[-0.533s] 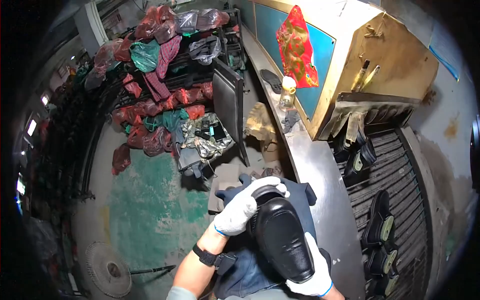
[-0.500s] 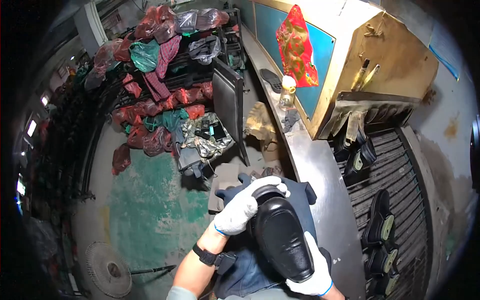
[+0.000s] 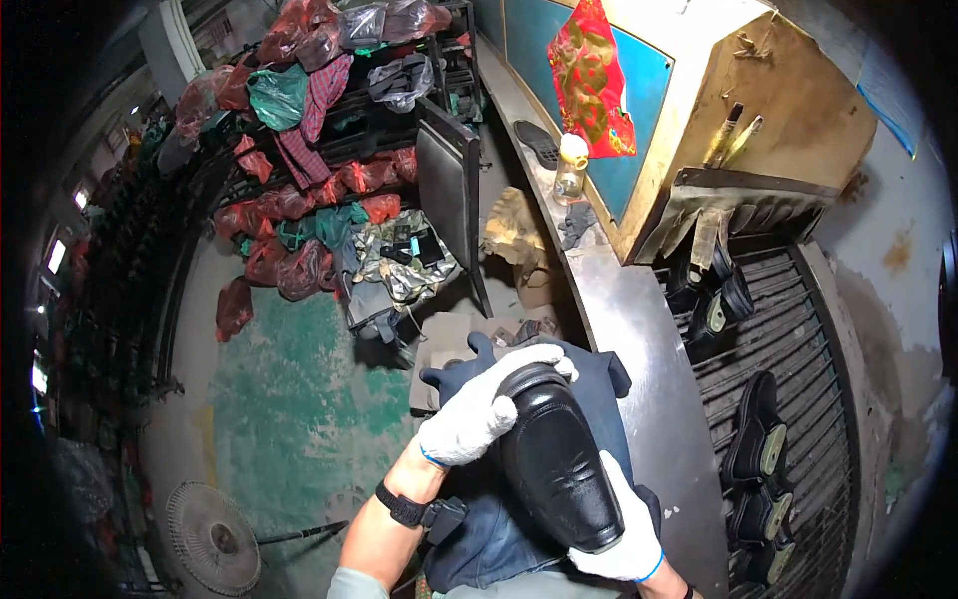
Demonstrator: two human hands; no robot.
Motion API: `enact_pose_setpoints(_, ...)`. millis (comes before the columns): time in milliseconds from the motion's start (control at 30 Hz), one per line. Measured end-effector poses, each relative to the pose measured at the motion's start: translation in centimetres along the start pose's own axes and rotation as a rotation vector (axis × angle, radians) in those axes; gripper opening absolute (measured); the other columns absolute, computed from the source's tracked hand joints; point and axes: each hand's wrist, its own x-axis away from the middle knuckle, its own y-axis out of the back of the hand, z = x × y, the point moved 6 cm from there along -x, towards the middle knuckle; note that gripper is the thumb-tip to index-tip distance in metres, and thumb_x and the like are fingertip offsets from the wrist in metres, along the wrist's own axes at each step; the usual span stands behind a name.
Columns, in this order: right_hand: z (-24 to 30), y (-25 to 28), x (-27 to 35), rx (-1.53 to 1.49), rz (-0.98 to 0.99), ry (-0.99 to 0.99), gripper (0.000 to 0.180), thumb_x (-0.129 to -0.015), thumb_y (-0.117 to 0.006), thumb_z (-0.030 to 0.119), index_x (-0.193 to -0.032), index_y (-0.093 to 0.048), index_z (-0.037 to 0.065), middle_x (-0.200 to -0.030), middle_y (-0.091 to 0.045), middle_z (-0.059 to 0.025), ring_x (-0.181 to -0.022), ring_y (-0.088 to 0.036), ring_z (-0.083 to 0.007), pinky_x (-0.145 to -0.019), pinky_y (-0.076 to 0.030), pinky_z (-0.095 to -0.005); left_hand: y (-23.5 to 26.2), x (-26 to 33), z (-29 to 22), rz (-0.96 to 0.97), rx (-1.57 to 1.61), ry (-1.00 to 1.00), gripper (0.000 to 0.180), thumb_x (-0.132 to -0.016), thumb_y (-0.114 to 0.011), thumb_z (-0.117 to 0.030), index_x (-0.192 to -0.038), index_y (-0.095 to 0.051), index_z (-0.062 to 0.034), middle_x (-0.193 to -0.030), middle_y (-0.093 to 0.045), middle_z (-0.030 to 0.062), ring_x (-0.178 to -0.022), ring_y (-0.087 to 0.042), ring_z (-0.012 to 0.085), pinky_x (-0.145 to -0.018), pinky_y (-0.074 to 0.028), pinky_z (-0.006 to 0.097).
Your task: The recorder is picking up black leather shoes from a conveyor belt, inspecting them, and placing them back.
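A glossy black leather shoe [image 3: 562, 461] lies across my lap, its toe pointing down toward me and its upper facing up. My left hand [image 3: 477, 407], in a white knit glove, is closed round the shoe's far, opening end. At the toe end on the right, my gloved right hand [image 3: 627, 534] grips the shoe along its side and underneath; part of its fingers is hidden below it. Dark blue cloth [image 3: 499, 534] covers my lap beneath the shoe.
Right of me runs a metal ledge [image 3: 639, 339] beside a roller conveyor [image 3: 798, 399] carrying several black shoes [image 3: 755, 429]. A machine housing [image 3: 768, 110] stands over the conveyor. Ahead are a chair [image 3: 446, 190] and shelves with red bags [image 3: 289, 200]. A fan [image 3: 213, 539] stands at lower left.
The shoe has turned slightly in both hands, bringing its far end more upright into view. My left hand has shifted a little left. The whole view has tilted slightly.
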Motion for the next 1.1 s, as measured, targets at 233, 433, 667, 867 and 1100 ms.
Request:
enact_pose_setpoints(233,-1.5,-1.2,-0.5,-0.001,-0.062,0.103,0.133,-0.066,-0.104,0.021,-0.174,-0.032,-0.010,-0.165,-0.058,-0.0245,-0.152,-0.059,-0.0339,-0.130,-0.043,-0.0447,-0.1,0.7,1.1,-0.035,0.076,0.105,0.120,-0.095,-0.072,-0.083,-0.170,-0.043,0.0053,-0.168,-0.058,0.0192,-0.155,-0.055,0.0295,-0.133,-0.038,0.045)
enact_pose_setpoints(433,-2.7,-1.7,-2.3,-0.037,-0.080,0.199,0.135,-0.066,-0.105,0.027,-0.174,-0.033,-0.010,-0.165,-0.058,-0.0260,-0.153,-0.058,-0.0373,-0.132,-0.041,-0.0486,-0.3,-0.7,-3.2,-0.010,0.105,0.199,0.133,-0.084,-0.085,-0.080,-0.175,-0.037,0.0037,-0.175,-0.052,0.0184,-0.163,-0.046,0.0280,-0.138,-0.031,0.043)
enact_pose_setpoints(667,-1.5,-0.4,-9.7,0.353,0.057,0.435,0.123,-0.073,-0.101,0.034,-0.170,-0.036,-0.007,-0.161,-0.056,-0.0299,-0.153,-0.055,-0.0458,-0.132,-0.039,-0.0517,-5.6,1.6,-12.4,0.298,-1.117,-0.216,0.076,-0.099,-0.084,-0.027,-0.167,-0.055,-0.0083,-0.158,-0.069,0.0188,-0.132,-0.077,0.0302,-0.114,-0.062,0.045)
enact_pose_setpoints(867,-2.0,1.8,-12.5,-0.929,0.176,0.136,0.110,-0.093,-0.085,0.016,-0.180,-0.021,-0.004,-0.169,-0.052,-0.0259,-0.148,-0.060,-0.0363,-0.126,-0.047,-0.0427,-13.7,12.6,3.7,0.797,-1.397,-0.488,0.056,-0.109,-0.054,-0.028,-0.158,-0.060,-0.0004,-0.171,-0.056,0.0215,-0.156,-0.057,0.0376,-0.130,-0.045,0.054)
enact_pose_setpoints(1100,0.3,1.5,-14.8,-0.420,0.286,-0.206,0.041,-0.104,-0.077,0.012,-0.139,-0.075,-0.009,-0.129,-0.082,-0.0139,-0.115,-0.076,-0.0204,-0.106,-0.058,-0.0325,-14.6,18.2,13.3,0.565,-1.463,-0.117,0.062,-0.109,-0.051,-0.018,-0.169,-0.049,-0.0053,-0.180,-0.046,0.0076,-0.162,-0.047,0.0176,-0.138,-0.036,0.035)
